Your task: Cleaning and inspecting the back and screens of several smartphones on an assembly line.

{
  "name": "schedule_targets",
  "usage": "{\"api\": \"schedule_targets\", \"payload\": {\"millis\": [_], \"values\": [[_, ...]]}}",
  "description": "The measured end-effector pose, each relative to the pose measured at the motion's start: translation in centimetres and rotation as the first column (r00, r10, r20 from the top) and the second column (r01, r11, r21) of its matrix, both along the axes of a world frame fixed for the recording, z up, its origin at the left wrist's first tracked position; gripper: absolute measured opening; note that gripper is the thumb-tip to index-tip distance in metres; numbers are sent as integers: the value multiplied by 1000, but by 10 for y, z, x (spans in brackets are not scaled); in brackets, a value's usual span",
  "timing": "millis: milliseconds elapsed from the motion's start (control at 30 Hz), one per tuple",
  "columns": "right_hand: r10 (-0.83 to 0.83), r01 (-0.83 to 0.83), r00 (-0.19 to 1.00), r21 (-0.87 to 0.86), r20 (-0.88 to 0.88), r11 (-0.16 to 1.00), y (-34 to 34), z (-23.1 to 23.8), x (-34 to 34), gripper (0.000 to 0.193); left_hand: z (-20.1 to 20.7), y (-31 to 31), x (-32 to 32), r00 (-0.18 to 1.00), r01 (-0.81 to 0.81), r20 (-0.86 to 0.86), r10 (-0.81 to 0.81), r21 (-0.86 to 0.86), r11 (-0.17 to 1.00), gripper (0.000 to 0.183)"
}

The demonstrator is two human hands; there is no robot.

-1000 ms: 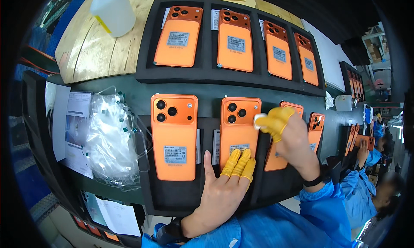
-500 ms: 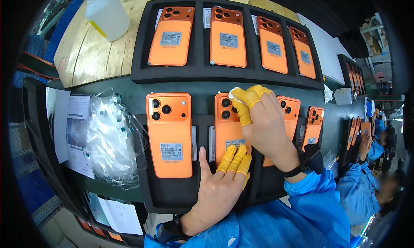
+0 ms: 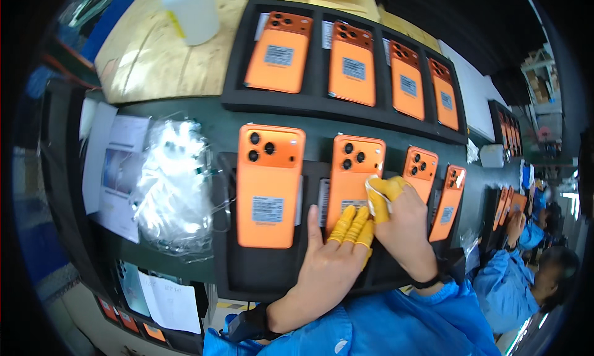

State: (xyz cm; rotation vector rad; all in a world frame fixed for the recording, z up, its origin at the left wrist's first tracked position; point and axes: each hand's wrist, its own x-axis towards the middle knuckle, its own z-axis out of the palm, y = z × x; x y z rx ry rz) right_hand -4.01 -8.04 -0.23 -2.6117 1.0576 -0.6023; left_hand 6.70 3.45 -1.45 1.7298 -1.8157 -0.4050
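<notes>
Orange phone (image 3: 354, 186), left fingers (image 3: 350, 225) outstretched and touching its back, right fingers (image 3: 390, 188) pinched on white wipe (image 3: 370, 192)

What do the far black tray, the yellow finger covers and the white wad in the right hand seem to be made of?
Far black tray: probably dense foam, matte, with thick walls around its compartments.
Yellow finger covers: likely thin rubber, low in shine, wrinkled into snug rings.
White wad: cloth or tissue, too small to tell which; it looks soft and dull.
</notes>
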Motion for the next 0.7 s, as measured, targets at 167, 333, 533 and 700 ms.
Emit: {"api": "schedule_targets", "payload": {"millis": [167, 333, 533, 700], "values": [[95, -101, 993, 96, 63, 990, -18, 37, 37, 25, 21, 17, 22, 993, -105, -64, 100, -72, 992, 44], [380, -365, 908, -116, 176, 924, -29, 12, 103, 26, 13, 32, 66, 952, -279, 138, 272, 37, 960, 53], [517, -481, 854, -286, 59, 829, -2, -10, 121, 16, -8, 44, 67, 963, -250, 116, 243, 53, 967, 53], [450, -433, 893, -220, 30, 874, -17, -9, 137, 35, -11, 46, 67, 947, -302, 121, 299, 7, 953, 53]]}}
